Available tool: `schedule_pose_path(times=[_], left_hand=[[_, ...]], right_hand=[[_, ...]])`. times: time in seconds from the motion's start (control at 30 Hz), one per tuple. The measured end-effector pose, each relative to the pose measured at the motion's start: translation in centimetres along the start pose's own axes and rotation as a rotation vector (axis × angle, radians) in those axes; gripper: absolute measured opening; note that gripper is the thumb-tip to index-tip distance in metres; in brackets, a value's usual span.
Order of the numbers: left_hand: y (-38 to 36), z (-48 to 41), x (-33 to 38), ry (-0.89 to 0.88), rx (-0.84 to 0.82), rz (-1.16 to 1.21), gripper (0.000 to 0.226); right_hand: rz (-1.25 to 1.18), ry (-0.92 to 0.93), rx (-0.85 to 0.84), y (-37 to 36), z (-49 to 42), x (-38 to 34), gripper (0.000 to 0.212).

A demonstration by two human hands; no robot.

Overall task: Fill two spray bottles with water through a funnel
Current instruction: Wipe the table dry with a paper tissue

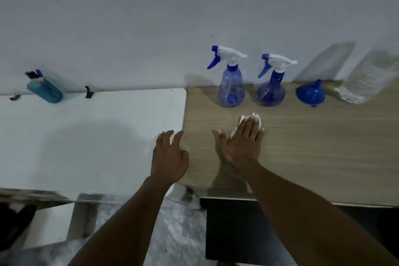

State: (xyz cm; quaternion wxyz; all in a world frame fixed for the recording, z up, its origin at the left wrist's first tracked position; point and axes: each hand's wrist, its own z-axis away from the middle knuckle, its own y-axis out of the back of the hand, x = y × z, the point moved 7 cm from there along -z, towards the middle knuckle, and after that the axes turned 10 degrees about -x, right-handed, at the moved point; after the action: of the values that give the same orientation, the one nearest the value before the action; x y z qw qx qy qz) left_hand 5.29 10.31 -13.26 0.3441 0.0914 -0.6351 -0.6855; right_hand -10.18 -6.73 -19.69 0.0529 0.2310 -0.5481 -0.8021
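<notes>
A: Right, right hand (pixel 239 142) flat on a white tissue (pixel 257 117) on the wooden worktop (pixel 323 147), left hand (pixel 169 157) spread, empty.

B: Wiping, I'd judge. Both spray bottles (pixel 232 90) stand far, capped; funnel (pixel 310 93) right of them.

A: Next: unscrew a sprayer head. The water bottle (pixel 367 80) is blurred, cut off.

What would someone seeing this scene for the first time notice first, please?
Two blue spray bottles stand by the wall on the wooden table, one taller and one rounder, with a blue funnel upside down and a clear water bottle to their right. In front of them the right hand presses flat on a white tissue, while the left hand hovers open where the white table adjoins.
</notes>
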Motion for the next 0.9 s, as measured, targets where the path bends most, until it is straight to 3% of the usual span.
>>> schedule_pose_path(times=[0.17, 0.33, 0.47, 0.57, 0.9], left_hand=[[0.4, -0.2, -1.9, -0.004, 0.023, 0.069, 0.059], [0.5, 0.2, -2.0, -0.042, 0.033, 0.079, 0.058], [0.7, 1.0, -2.8, -0.029, 0.027, 0.065, 0.06], [0.9, 1.6, -3.9, 0.012, 0.034, 0.056, 0.061], [0.1, 3.3, -2.8, 0.058, 0.047, 0.055, 0.062]], right_hand=[[-0.036, 0.0, 0.081, 2.0, -0.4, 1.9, 0.091], [0.052, 0.045, -0.027, -0.2, -0.3, -0.6, 0.098], [0.098, 0.228, -0.112, -2.0, 2.0, -6.1, 0.108], [0.157, 0.353, -0.148, -3.9, 4.2, -8.7, 0.099], [0.371, 0.734, -0.134, -4.6, 8.9, -6.3, 0.096]])
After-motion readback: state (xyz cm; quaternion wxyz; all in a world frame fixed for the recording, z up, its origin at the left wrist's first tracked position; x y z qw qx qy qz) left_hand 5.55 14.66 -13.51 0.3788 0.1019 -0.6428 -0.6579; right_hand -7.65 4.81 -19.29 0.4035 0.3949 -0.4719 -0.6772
